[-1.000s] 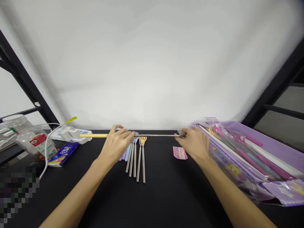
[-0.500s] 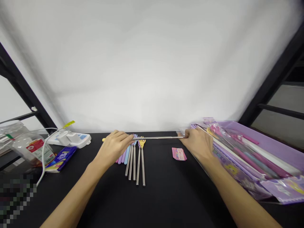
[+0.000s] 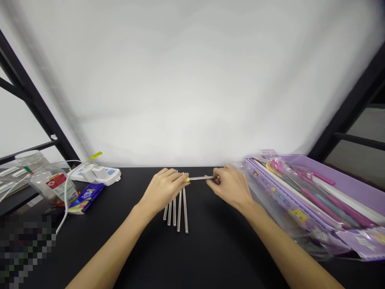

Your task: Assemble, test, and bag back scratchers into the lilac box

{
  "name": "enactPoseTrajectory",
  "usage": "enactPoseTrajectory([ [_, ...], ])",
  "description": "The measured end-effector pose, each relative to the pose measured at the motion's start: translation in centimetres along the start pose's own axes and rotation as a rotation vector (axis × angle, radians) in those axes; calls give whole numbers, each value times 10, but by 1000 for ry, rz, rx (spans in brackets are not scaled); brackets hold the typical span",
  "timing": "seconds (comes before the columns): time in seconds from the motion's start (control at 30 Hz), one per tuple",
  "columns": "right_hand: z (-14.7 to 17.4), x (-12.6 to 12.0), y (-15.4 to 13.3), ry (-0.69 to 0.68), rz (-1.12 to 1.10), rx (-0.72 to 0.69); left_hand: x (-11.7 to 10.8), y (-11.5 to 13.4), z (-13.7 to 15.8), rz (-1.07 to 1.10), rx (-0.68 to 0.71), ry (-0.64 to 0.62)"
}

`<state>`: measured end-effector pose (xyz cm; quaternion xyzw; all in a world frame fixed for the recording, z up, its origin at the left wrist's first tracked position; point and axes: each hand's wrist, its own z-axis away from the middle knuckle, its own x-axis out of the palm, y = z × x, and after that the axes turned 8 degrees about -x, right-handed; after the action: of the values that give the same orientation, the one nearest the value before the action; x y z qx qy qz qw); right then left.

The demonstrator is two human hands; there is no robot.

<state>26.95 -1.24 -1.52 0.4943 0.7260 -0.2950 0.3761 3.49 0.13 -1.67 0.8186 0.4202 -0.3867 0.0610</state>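
A telescopic back scratcher with a metal rod (image 3: 200, 178) spans level between my hands above the black table. My left hand (image 3: 164, 186) is closed round its yellow handle, whose end (image 3: 187, 180) shows past the fingers. My right hand (image 3: 230, 186) grips the other end, and the head is mostly hidden in the fingers. Below my left hand lie several more back scratchers (image 3: 179, 212), their metal rods fanned towards me. Their hand-shaped heads and coloured handles are largely covered by that hand.
At the right stands a purple box (image 3: 315, 168) of wrapped back scratchers, with clear plastic round it. A power strip (image 3: 105, 174), a plastic jar (image 3: 51, 182), a white cable (image 3: 66, 192) and a blue packet (image 3: 87, 198) are at the left. A white wall rises behind.
My hands have come closer together, and the exposed rod between them is much shorter. The left hand moved right, the right hand left. The small pink card is now hidden.
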Motion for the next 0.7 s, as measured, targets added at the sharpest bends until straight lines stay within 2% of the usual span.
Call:
enactPoseTrajectory([
  [0.1,1,-1,7,42,-72,-104,0,-10,6,7,-74,-79],
  [0.2,2,-2,-1,64,-39,-168,2,-10,9,82,-79,-20],
  [0.3,4,-4,-14,17,7,-185,5,-1,9,81,-61,51],
  [0.43,4,-3,-13,-41,-28,-232,6,6,5,68,-62,16],
  [0.57,-1,-1,14,-45,-104,-328,0,-16,4,58,-79,-43],
  [0.7,-4,-5,34,4,-52,-243,-8,-44,7,-88,-168,7],
])
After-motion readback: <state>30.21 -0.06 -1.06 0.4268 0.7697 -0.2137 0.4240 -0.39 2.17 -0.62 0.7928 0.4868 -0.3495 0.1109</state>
